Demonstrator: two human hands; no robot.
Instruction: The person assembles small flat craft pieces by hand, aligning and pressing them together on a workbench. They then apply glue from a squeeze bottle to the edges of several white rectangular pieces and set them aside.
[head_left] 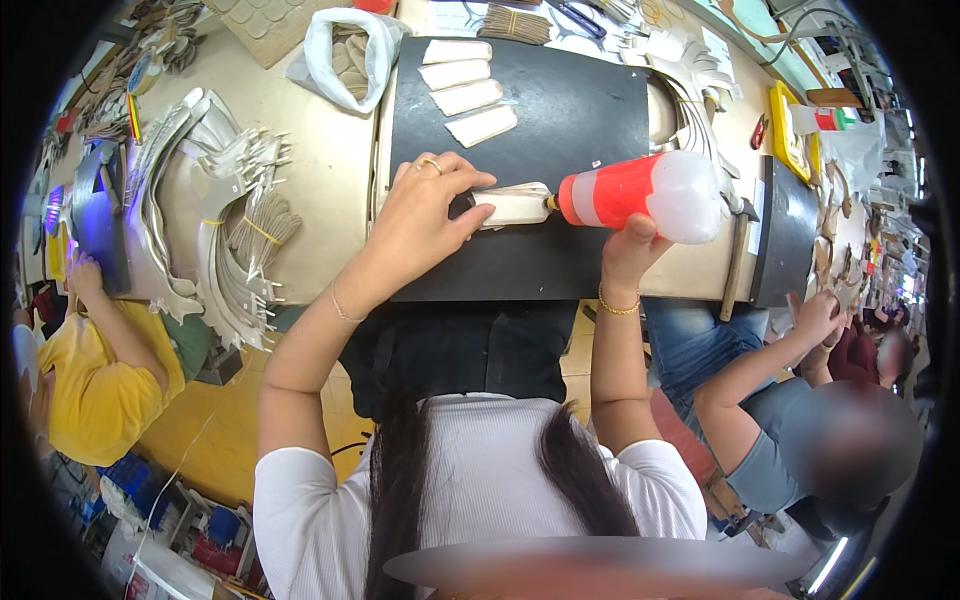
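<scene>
In my right hand [633, 250] is a translucent squeeze bottle [690, 198] with a red band, tipped on its side. Its narrow nozzle points left and meets the right end of a small cream, round-ended piece [515, 206], apparently one of a stack. My left hand [425, 205] pinches the left end of this piece between thumb and fingers. A small dark object [461, 205] shows by the left palm; its kind is unclear. Farther away, several similar cream pieces [468, 96] lie in a slanting row on the black mat [560, 110].
A white plastic bag [350, 60] of tan pieces stands beyond my left hand. Bundled cream strips [215, 190] lie left, with more [685, 85] at the far right. A hammer [738, 255] rests right of the mat. Co-workers sit at left [110, 370] and right [750, 420].
</scene>
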